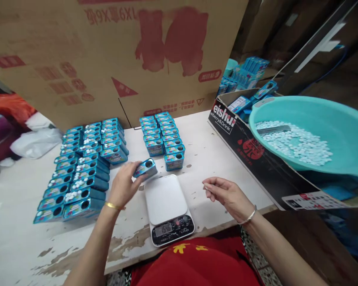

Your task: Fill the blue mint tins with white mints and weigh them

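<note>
My left hand (125, 183) grips a small blue box (145, 168) with a round dark hole in its top. It holds the box tilted, just above the far left corner of a white digital scale (166, 200) with lit digits. My right hand (223, 195) is to the right of the scale, thumb and fingers pinched together. A speck of white shows at its fingertips, too small to name. Beyond the scale are two rows of similar blue boxes (174, 162). Further left are more rows of blue boxes (82, 209), several with white pellets (73, 195) on their tops.
A teal basin (340, 115) of white pellets (298, 145), with a flat metal tool (273, 129) in it, rests on a black carton (241, 139) at right. A large cardboard box (167, 91) walls the back. A clear plastic bag (37, 142) lies at far left.
</note>
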The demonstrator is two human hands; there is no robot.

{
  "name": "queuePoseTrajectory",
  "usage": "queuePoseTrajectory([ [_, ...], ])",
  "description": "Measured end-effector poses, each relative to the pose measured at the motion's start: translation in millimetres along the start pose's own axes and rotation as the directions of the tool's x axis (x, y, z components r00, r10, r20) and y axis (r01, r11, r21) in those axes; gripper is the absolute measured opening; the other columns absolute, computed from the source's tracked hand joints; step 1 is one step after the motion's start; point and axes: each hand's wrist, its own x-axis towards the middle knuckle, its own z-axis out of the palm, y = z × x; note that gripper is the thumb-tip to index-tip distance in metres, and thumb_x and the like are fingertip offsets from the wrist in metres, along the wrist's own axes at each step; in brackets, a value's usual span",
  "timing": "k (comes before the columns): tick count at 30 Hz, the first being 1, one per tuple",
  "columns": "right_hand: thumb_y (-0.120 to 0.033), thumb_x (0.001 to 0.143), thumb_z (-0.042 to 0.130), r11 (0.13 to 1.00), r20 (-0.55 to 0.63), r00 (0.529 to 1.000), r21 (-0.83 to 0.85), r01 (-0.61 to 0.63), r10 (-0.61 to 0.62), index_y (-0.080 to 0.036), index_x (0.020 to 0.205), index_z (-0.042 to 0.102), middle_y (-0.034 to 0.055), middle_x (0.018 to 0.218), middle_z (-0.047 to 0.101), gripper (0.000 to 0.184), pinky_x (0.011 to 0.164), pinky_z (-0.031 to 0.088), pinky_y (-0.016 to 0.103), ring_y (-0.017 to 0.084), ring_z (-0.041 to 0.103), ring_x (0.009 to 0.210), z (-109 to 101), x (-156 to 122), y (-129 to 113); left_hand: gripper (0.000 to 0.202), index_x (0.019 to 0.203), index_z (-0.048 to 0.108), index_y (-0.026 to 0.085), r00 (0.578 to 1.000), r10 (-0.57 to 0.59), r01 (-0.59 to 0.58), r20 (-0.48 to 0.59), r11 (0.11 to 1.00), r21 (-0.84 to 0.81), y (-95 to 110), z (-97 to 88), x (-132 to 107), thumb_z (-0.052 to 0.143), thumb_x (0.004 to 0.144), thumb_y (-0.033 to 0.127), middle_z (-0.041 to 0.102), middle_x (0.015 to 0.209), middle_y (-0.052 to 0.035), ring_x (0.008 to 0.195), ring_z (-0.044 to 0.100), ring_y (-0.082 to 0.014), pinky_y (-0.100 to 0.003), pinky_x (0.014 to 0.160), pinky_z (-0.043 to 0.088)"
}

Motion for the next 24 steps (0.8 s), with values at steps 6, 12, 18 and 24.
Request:
queuePoseTrajectory([
  [6,-0.042,0.047,0.091,0.989,-0.054,0.993,0.109,-0.097,0.103,-0.014,0.075,0.070,0.0012,0.064,0.064,0.045,0.050,0.039,0.020,0.006,0.052,0.052,-7.6,-7.2,21.7,0.031,0.114,0.056,0.019,0.998,-0.005,-0.001,0.069,0.996,0.088,-26.0,38.2,59.3,0.059,0.085,0.029,0.062,0.100,-0.0085,0.093,0.058,-0.0244,-0.035,0.081,0.047],
  [12,-0.044,0.046,0.091,0.986,-0.027,0.991,0.109,-0.127,0.131,-0.013,0.078,0.069,0.0005,0.061,0.064,0.049,0.051,0.038,0.020,0.007,0.052,0.052,-0.2,-5.4,29.0,0.031,0.114,0.057,0.017,0.987,0.023,-0.004,-0.161,0.993,0.115,-10.0,46.4,69.1,0.057,0.087,0.032,0.060,0.112,-0.0134,0.103,0.056,-0.0273,-0.040,0.086,0.046],
  [18,-0.047,0.047,0.089,0.986,0.051,0.989,0.081,-0.146,0.142,-0.012,0.079,0.067,-0.0001,0.056,0.063,0.052,0.052,0.038,0.019,0.006,0.051,0.049,11.0,4.8,33.5,0.025,0.108,0.053,0.020,0.999,0.044,-0.039,0.024,0.983,-0.182,23.6,62.5,56.0,0.060,0.086,0.030,0.065,0.081,-0.0017,0.073,0.062,-0.0164,-0.027,0.068,0.048],
  [24,-0.048,0.050,0.087,0.987,0.087,0.987,0.069,-0.143,0.137,-0.013,0.079,0.066,-0.0001,0.055,0.062,0.050,0.051,0.037,0.020,0.007,0.051,0.048,17.0,1.8,36.5,0.022,0.103,0.051,0.020,0.990,-0.143,0.144,0.018,0.964,-0.222,65.7,89.6,63.5,0.060,0.085,0.029,0.065,0.078,-0.0014,0.068,0.063,-0.0163,-0.027,0.065,0.047],
])
